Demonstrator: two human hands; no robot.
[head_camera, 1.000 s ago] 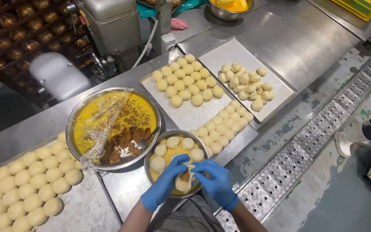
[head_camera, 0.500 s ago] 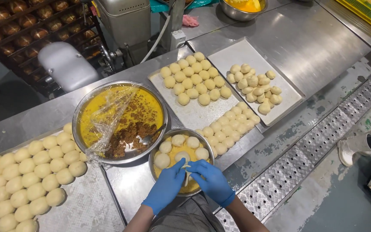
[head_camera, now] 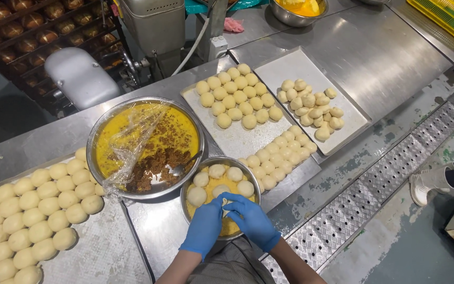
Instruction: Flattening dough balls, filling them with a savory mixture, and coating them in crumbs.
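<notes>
Both hands were down in the small steel bowl, the one sitting right at the front edge of the steel table. The left hand and the right hand, each in a blue glove, met fingertip to fingertip over a dough ball near the middle of that bowl. They looked pinched around it, though the gloves hid most of the piece, so I could not tell how firmly either hand gripped.

Around the held piece, five or so more dough balls sat in yellow liquid along the far side of the small bowl. Just behind and left of the bowl stood the large steel bowl, holding yellow liquid, a heap of brown crumbly filling and a spoon, with loose plastic wrap draped over its left half.

How far along? I judged it mid-run. Left of the small bowl, a tray carried many rows of plain rounds. Behind the bowl, a second tray held a block of rounds and another double row, and farther right a third tray held a smaller, looser cluster of lumpier pieces, with much of it bare. Which batch was finished, the picture did not settle.
</notes>
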